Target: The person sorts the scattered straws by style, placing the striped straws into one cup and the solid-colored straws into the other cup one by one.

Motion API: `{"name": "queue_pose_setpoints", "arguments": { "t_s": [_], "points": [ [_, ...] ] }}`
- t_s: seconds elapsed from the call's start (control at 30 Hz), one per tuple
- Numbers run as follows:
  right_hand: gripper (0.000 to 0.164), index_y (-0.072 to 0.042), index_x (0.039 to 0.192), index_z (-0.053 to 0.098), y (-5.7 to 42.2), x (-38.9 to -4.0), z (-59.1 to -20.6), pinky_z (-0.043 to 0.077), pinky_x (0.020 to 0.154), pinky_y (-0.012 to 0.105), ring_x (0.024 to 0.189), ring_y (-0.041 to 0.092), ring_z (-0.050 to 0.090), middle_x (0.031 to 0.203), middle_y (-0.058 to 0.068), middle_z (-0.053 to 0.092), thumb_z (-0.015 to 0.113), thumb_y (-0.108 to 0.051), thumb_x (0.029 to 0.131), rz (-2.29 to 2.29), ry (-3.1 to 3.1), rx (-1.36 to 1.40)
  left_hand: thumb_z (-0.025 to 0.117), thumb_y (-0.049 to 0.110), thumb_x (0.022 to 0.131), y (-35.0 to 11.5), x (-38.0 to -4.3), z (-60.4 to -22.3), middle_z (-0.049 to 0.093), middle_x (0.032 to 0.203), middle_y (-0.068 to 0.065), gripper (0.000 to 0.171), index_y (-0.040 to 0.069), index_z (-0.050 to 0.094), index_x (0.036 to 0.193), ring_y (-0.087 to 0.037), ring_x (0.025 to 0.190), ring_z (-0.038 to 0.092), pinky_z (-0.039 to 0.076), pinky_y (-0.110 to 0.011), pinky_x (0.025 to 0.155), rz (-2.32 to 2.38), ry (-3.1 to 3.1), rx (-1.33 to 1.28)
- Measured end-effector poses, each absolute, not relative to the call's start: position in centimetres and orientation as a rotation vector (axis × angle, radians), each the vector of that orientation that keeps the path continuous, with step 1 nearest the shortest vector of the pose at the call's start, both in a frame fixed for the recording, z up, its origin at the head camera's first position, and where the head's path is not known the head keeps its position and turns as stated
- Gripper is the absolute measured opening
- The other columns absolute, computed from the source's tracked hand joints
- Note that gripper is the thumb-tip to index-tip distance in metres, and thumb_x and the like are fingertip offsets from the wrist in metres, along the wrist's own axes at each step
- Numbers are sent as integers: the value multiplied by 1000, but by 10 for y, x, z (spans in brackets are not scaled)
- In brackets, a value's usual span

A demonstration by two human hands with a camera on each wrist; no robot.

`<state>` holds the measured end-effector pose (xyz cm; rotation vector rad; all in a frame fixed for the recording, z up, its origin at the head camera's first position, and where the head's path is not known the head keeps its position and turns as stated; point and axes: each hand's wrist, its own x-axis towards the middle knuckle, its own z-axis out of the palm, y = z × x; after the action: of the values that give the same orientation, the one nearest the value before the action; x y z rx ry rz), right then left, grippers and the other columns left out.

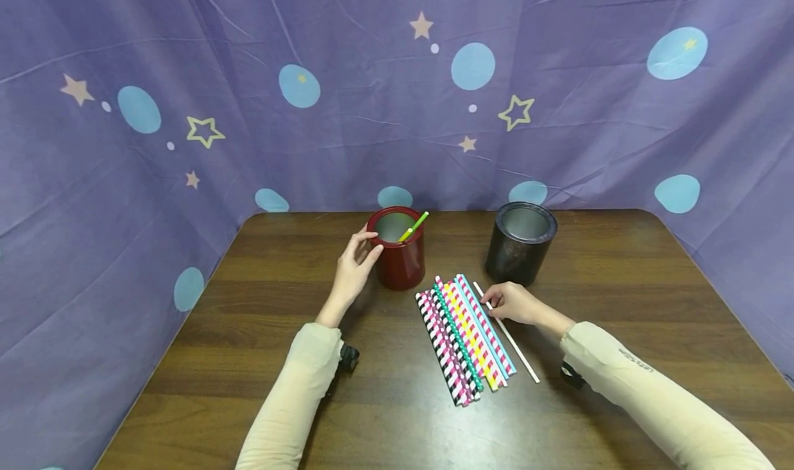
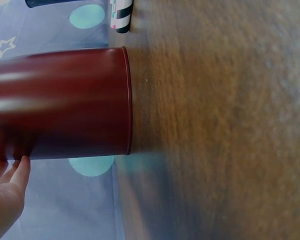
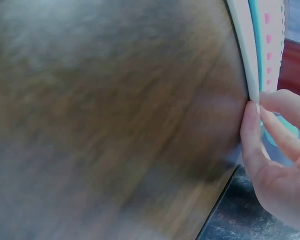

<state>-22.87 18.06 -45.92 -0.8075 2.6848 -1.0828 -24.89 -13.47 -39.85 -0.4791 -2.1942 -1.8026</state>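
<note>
A dark red can point(image 1: 402, 263) stands upright toward the back, with a green straw point(image 1: 422, 220) and a yellow one point(image 1: 406, 235) leaning out over its rim. My left hand point(image 1: 353, 269) touches the can's left side near the top, fingertips at the rim; the left wrist view shows these fingers point(image 2: 23, 172) against the red wall. On the right, my right hand point(image 1: 512, 303) pinches a thin white straw point(image 1: 520, 354) near its far end. In the right wrist view, thumb and fingertips meet on that straw point(image 3: 246, 50), which lies alongside the row of straws.
Several patterned paper straws point(image 1: 462, 339), striped and dotted, lie side by side on the wooden table point(image 1: 248, 304). Behind my right hand stands a black can point(image 1: 517, 253). A purple curtain point(image 1: 372, 77) hangs along the table's back edge.
</note>
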Motion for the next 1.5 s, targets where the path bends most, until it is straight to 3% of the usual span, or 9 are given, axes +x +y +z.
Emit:
{"name": "queue_pose_setpoints", "arguments": {
  "t_s": [0.5,1.0,1.5],
  "points": [
    [22,1,84,64,178,-228,-457,38,49,19,57,8,45,62,1,53,66,2,63,-1019,2783,-775,55,8,87,-135,-249,-398,33,137,-20,33,-9,48,114,-29,121,38,34,-36,100,-1790,-2198,-482],
    [21,0,88,67,185,-230,-450,38,48,19,59,8,48,68,0,59,63,3,68,-1028,2756,-746,55,4,86,-136,-249,-398,33,136,-22,31,-10,48,113,-32,121,37,33,-42,100,-1804,-2165,-498],
    [25,5,95,60,189,-222,-436,47,55,21,63,11,56,75,12,61,59,7,69,-1290,2720,-733,55,7,87,-134,-247,-396,33,137,-19,34,-11,47,115,-29,122,38,34,-36,100,-1787,-2208,-481]
  ]
}}
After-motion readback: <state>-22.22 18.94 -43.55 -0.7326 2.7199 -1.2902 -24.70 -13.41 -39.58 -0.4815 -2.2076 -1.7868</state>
